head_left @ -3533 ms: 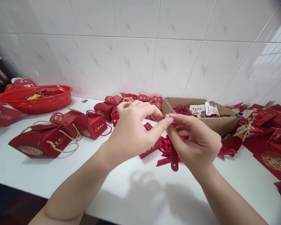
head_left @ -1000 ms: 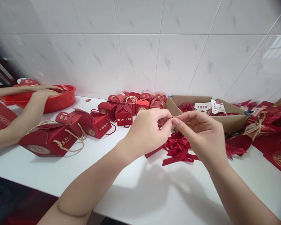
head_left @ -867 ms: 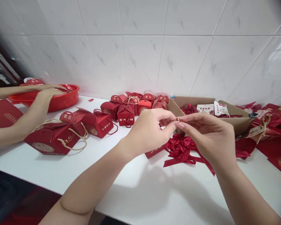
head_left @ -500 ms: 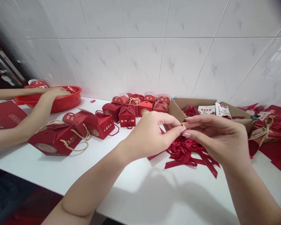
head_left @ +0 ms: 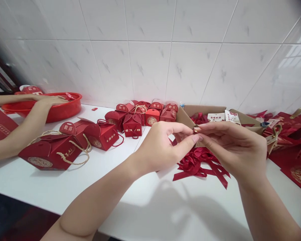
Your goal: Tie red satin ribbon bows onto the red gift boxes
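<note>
Above the table my left hand (head_left: pixel 163 144) and my right hand (head_left: pixel 237 145) meet, thumbs and forefingers pinched together. Between their fingertips is a tiny shiny gold piece (head_left: pixel 195 131), mostly covered, so its kind does not show. Behind and below the hands lies a tangle of dark red satin ribbons (head_left: pixel 192 165). A cardboard box (head_left: pixel 205 109) behind them holds more red ribbon and printed white cards (head_left: pixel 216 117).
At left, another person's hands (head_left: pixel 51 99) reach into a red plastic basin (head_left: pixel 77 104). Red gift boxes (head_left: pixel 51 150) with rope handles stand nearby, and several smaller red boxes (head_left: pixel 132 124) sit by the tiled wall. Red bags (head_left: pixel 291 147) are piled at right.
The view has turned slightly right, so things sit farther left. The gold piece shows more between my fingertips, which stay pinched together.
</note>
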A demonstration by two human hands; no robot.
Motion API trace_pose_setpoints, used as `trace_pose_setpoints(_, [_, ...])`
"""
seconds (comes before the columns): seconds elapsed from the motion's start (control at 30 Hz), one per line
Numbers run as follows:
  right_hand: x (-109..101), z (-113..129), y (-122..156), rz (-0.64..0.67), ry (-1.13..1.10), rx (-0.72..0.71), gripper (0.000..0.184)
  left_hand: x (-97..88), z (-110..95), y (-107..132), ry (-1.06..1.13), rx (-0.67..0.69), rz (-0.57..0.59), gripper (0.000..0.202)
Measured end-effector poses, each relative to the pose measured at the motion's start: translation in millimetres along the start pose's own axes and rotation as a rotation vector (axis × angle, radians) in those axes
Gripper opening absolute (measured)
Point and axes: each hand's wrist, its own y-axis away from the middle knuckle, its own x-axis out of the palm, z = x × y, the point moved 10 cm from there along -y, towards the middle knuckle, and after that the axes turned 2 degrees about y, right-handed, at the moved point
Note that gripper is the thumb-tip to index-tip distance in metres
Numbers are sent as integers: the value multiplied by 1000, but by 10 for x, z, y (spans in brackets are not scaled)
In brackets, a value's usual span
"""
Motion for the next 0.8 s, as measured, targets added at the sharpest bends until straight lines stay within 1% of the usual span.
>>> trace_pose_setpoints(0.13, [-15, 20, 7, -41, -25, 26, 25, -20, 6, -11, 41, -5, -23, 16])
trace_pose_setpoints(0.2, [3, 37, 11, -36, -27, 41, 24, -18, 30, -13, 75, -24, -25, 15])
trace_pose_setpoints(0.33, [1, 98, 39, -55, 11, 28, 25, 17, 71, -13, 167, -63, -1, 15])
trace_pose_setpoints(0.47, [6, 120, 79, -106, 30, 30, 27, 20, 104, -7, 251, -95, -15, 14])
trace_pose_setpoints(0.53, [-5, 110, 94, -166, 0, 46, 25, 22, 97, -7, 263, -81, -24, 14])
trace_pose_setpoints(0.63, [-10, 86, 110, -243, -68, 68, 20, 3, 49, -10, 220, -15, -60, 14])
trace_pose_setpoints(0.73, [13, 69, 127, -267, -105, 78, 19, -25, 2, -4, 153, 43, -114, 14])
trace_pose_setpoints(0.8, [17, 61, 147, -284, -115, 81, 19, -40, -9, 1, 134, 57, -148, 12])
